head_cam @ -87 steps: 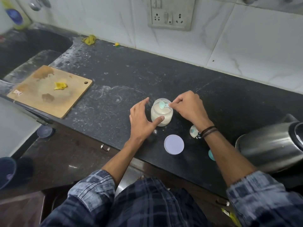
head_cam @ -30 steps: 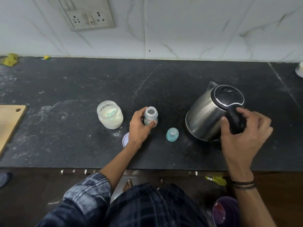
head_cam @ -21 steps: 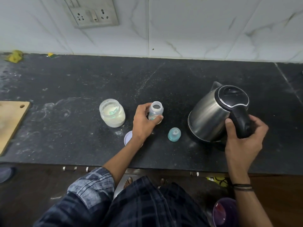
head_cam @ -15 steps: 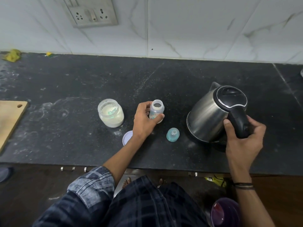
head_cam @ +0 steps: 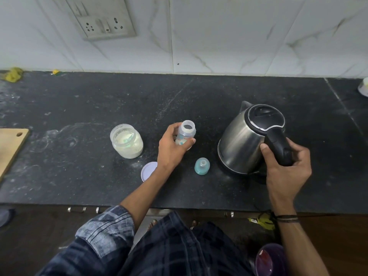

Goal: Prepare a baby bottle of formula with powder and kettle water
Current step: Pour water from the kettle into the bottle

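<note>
- Black stone counter (head_cam: 79, 176) carries all the things, its surface streaked with pale powder marks
- Clear baby bottle (head_cam: 187, 132) stands upright with its mouth open, near the middle of the counter between the powder jar and the kettle; its foot is hidden by the hand, so I cannot tell whether it rests on the stone
- Left hand (head_cam: 171, 150) is wrapped round the bottle's body, thumb across the near side and fingers curled behind, with the neck and open mouth showing above the grip
- Steel kettle (head_cam: 243, 144) is to the right of the bottle, apart from it, black lid down and spout turned toward the back wall
- Right hand (head_cam: 286, 168) is closed firmly round the kettle's black handle (head_cam: 277, 148), fingers curled over the far side, thumb on the near left side
- Teal teat cap (head_cam: 202, 166) lies on the counter between bottle and kettle, closer to the front edge, touching neither
- Powder jar (head_cam: 127, 141) sits open to the left of the bottle, part full of pale powder, a teal scoop (head_cam: 127, 138) inside
- Round white jar lid (head_cam: 148, 172) lies flat in front of the jar, partly covered by the left wrist
- Wooden cutting board (head_cam: 10, 144) pokes in at the left edge
- Socket plate (head_cam: 103, 20) hangs on the white tiled wall above
</note>
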The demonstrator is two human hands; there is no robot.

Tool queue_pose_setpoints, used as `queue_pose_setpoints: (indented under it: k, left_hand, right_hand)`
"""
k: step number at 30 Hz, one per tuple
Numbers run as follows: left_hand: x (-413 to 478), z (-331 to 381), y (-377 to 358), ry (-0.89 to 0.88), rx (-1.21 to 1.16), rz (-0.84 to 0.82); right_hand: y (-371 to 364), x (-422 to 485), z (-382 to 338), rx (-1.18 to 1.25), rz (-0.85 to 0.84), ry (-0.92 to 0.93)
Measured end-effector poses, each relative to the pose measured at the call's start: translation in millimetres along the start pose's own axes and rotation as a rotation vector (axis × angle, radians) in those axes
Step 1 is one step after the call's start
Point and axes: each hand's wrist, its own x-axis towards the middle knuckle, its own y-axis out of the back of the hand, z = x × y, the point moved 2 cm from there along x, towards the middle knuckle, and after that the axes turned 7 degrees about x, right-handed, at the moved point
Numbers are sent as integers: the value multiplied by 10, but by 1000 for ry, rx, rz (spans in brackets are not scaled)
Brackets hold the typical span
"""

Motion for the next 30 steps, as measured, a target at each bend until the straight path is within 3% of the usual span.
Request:
queue_pose_setpoints:
  k: [17,30]
  left_hand:
    - [-12,280,-312,-38,-19,89]
    - [50,196,-179,-25,-19,72]
  right_hand:
    - [96,122,59,-4,-83,12]
    - [96,326,-229,23,-283,55]
